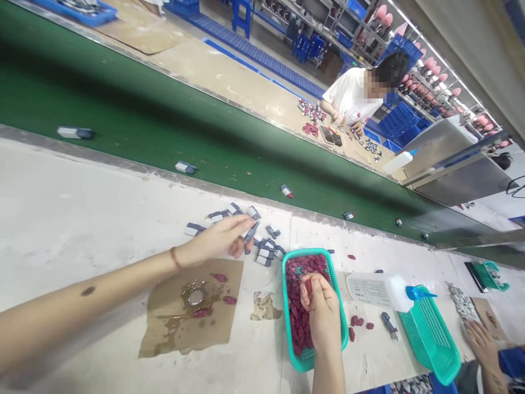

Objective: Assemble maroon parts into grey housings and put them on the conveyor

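My left hand (229, 236) pinches a small blue-grey part (251, 233) above a loose pile of similar grey-and-white parts (266, 253). Over the green basket (343, 328), my right hand (323, 301) has its fingers closed on a dark red piece (308, 287), mostly covered by the fingers. Many more dark red pieces (299, 323) fill that basket. Left of it lies a sheet of brown cardboard (164, 328) with wet stains, a small round cap (195, 297) holding liquid and several red pieces (219, 277).
A white bottle with a blue nozzle (377, 291) lies right of the basket, near a second green basket (430, 334). A neighbour's hand (482, 342) rests at the far right. Beyond runs a green conveyor belt (229, 158) carrying spaced parts; another person (353, 98) works across it.
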`<state>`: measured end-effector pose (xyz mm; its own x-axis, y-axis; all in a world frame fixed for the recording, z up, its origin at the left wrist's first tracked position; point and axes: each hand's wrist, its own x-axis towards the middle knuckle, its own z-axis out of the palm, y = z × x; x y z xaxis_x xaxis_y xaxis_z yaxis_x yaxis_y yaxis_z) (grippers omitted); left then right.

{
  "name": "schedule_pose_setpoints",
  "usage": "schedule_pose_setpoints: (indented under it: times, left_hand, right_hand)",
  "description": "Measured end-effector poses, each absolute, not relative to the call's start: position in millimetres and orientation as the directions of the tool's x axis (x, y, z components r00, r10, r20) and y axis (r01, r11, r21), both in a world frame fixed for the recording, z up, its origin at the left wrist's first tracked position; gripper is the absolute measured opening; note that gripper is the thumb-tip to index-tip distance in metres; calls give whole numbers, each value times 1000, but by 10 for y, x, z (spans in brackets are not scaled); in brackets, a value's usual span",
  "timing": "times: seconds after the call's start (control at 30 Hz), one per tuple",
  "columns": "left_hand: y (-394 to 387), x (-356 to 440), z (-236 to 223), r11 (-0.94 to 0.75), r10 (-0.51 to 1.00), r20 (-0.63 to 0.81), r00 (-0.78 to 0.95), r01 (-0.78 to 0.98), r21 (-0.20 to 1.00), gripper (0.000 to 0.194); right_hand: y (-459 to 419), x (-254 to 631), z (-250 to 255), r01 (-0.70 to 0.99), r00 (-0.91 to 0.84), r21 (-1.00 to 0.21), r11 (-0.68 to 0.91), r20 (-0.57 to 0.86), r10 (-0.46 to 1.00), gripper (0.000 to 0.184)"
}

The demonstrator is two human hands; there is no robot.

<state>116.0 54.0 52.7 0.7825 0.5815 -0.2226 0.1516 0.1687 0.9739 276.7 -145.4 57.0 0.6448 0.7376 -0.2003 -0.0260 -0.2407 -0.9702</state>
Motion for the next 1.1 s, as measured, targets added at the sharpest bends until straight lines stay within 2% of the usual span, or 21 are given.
schedule_pose_setpoints:
  times: [0.07,0.13,0.27,0.37,0.47,0.57,0.73,0.8,0.93,1.03,1.1]
  left_hand:
    - [449,816,508,334,553,-343,759,175,926,38]
    - [365,533,477,384,585,-369,722,155,910,37]
    - [220,158,366,432,713,-377,591,53,900,30]
    - [145,13,217,426,796,-365,483,-19,904,28]
    - [121,-57,82,380,852,-326,409,-56,923,25]
    - [145,-89,58,462,813,-369,451,-113,880,26]
    - [184,-132,137,672,686,-475,552,-229,704,38]
    - [182,-148,147,705,654,-498,570,-219,675,36]
    - [184,-168,144,749,595,-530,604,-178,638,42]
    - [190,-173,133,739,561,-503,658,-123,663,47]
    - [181,-174,122,701,543,-468,697,-69,710,45]
  right_hand:
    - [-1390,2604,562,-15,635,-960,-281,-226,739,43]
    - [-1313,2428,545,25,564,-948,-317,-248,787,44]
    - [-1116,2053,432,109,412,-937,-331,-261,873,36]
    - [-984,1790,286,151,402,-936,-317,-234,885,28]
    - [-905,1598,183,310,349,-909,-279,-164,923,21]
    - [-850,1494,154,512,220,-842,-170,-64,974,19]
    - [-777,1447,150,759,-21,-644,93,117,993,24]
    - [-768,1451,148,791,-37,-604,103,121,992,25]
    - [-781,1458,141,777,-23,-624,84,106,994,26]
    - [-795,1464,143,745,-16,-663,72,90,996,25]
    - [-798,1476,150,711,64,-703,-5,58,996,23]
